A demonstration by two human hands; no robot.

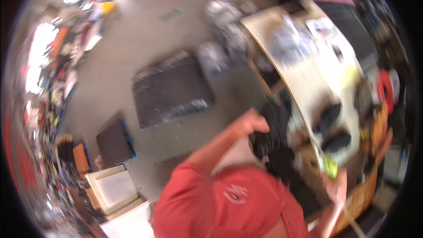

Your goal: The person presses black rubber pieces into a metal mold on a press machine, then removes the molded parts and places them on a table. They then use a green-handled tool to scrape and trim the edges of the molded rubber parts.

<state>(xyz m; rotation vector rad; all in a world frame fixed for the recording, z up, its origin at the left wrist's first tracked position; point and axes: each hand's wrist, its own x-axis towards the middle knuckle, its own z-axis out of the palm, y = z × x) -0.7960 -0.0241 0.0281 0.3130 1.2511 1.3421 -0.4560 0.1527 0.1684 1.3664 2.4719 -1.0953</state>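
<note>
The whole view is motion-blurred. My left hand (250, 124) is raised in front of my red shirt (229, 202), its fingers curled over a black bulky object (266, 143) beside the edge of the pale workbench (304, 84). My right hand (337, 189) is low at the right and grips a small yellow-green round thing (330, 166) close to the bench's near end. What the black object is cannot be made out.
On the bench lie papers, dark pouches (328, 119) and blurred tools. A black mat (169, 88) and a dark box (114, 143) lie on the grey floor, with a white tray (112, 189) at lower left. Cluttered shelves line the left wall.
</note>
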